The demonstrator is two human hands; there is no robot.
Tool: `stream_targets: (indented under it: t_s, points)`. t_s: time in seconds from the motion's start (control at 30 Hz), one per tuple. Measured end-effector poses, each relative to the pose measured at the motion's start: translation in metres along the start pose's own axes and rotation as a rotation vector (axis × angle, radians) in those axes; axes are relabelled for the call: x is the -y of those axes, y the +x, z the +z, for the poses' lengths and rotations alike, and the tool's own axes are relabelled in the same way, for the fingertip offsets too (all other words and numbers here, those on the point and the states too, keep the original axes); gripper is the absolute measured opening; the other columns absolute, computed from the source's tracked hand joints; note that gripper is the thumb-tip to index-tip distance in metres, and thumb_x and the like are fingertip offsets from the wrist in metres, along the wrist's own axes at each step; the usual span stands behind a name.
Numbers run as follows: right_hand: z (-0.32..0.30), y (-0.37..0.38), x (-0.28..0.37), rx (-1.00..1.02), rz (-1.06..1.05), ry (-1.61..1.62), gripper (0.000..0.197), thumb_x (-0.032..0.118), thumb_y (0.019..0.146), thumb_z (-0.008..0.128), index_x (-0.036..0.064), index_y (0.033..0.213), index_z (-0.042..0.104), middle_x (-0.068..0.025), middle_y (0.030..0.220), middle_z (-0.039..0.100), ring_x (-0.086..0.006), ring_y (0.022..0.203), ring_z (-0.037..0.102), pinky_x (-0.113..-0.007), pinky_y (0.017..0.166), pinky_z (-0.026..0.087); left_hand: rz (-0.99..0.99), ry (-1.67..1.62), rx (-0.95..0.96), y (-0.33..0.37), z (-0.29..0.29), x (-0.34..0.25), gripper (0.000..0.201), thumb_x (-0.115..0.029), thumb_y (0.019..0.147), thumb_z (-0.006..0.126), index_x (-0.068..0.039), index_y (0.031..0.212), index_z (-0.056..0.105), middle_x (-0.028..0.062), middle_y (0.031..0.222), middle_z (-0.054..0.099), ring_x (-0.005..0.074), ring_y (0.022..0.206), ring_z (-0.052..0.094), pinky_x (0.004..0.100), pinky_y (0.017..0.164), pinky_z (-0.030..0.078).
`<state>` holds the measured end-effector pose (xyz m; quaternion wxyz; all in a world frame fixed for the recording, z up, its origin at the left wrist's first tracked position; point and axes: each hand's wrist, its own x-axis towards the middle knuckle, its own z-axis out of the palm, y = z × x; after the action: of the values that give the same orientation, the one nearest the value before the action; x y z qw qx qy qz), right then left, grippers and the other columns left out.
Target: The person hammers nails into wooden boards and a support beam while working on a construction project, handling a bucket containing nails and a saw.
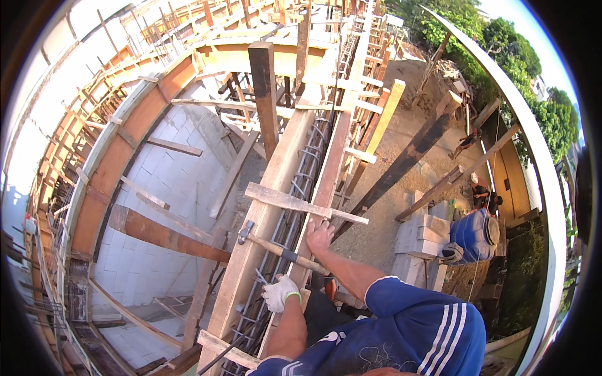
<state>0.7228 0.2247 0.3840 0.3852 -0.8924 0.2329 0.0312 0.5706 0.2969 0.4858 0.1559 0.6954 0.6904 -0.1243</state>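
A hammer (pixel 276 249) with a dark-banded wooden handle lies across the long beam formwork, its metal head on the left board (pixel 235 285). Below the handle, my left hand (pixel 281 294), in a white glove, is closed over the steel rebar cage (pixel 303 172). Short thin grey pieces stick out by its fingers; what it grips is too small to make out. My bare right hand (pixel 320 237) rests with fingers stretched on the right board (pixel 331 172), just below a short wooden crosspiece (pixel 285 202) that spans both boards. It holds nothing that I can see.
Upright dark timber posts (pixel 263 94) and slanting props (pixel 407 160) flank the formwork. At left is a curved plywood form (pixel 103 182) above a pale block surface (pixel 166 169). Ground far below at right carries stacked blocks (pixel 417 241), a blue drum (pixel 467 235) and other people (pixel 483 194).
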Motion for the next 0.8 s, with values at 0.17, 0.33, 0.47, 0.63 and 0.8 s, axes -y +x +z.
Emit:
stream_targets:
  t_s: [0.17,0.33,0.47,0.63,0.8]
  points:
    - [-0.004,-0.003,0.004,0.003,0.015,0.015,0.072,0.049,0.095,0.058,-0.0105,0.133,0.047,-0.0366,0.134,0.044,-0.0552,0.125,0.044,-0.059,0.109,0.035,-0.001,0.001,-0.001,0.001,0.002,0.001,0.059,-0.053,0.087,0.059,-0.005,0.122,0.064,0.0172,0.121,0.066,0.0343,0.109,0.068,0.0488,0.094,0.051]
    - [-0.006,-0.002,0.006,0.014,0.015,0.015,0.074,0.049,0.094,0.059,-0.0105,0.134,0.046,-0.0349,0.132,0.045,-0.0542,0.124,0.044,-0.060,0.107,0.038,0.003,-0.014,0.045,-0.003,-0.006,-0.001,0.062,-0.053,0.088,0.056,-0.004,0.126,0.063,0.0196,0.125,0.065,0.0370,0.113,0.066,0.0514,0.096,0.050]
    - [-0.008,-0.003,0.007,0.019,0.017,0.005,0.074,0.051,0.094,0.059,-0.0100,0.133,0.047,-0.0342,0.133,0.044,-0.0534,0.124,0.044,-0.060,0.105,0.039,0.005,-0.012,0.020,-0.003,-0.003,0.000,0.060,-0.053,0.088,0.059,-0.005,0.123,0.064,0.0181,0.123,0.065,0.0353,0.111,0.067,0.0502,0.094,0.051]
    - [-0.013,-0.007,0.011,0.035,0.029,0.025,0.075,0.052,0.094,0.058,-0.0104,0.133,0.046,-0.0337,0.133,0.043,-0.0526,0.124,0.044,-0.059,0.106,0.039,-0.001,-0.012,0.019,-0.007,-0.008,-0.002,0.060,-0.053,0.088,0.059,-0.004,0.123,0.064,0.0181,0.122,0.066,0.0354,0.111,0.067,0.0500,0.094,0.051]
    - [-0.016,-0.009,0.014,0.061,0.038,0.061,0.073,0.050,0.094,0.058,-0.0079,0.137,0.045,-0.0367,0.137,0.043,-0.0554,0.128,0.042,-0.060,0.112,0.032,-0.008,-0.007,0.010,-0.002,-0.003,0.000,0.060,-0.053,0.088,0.059,-0.004,0.122,0.064,0.0178,0.121,0.066,0.0356,0.110,0.067,0.0496,0.094,0.051]
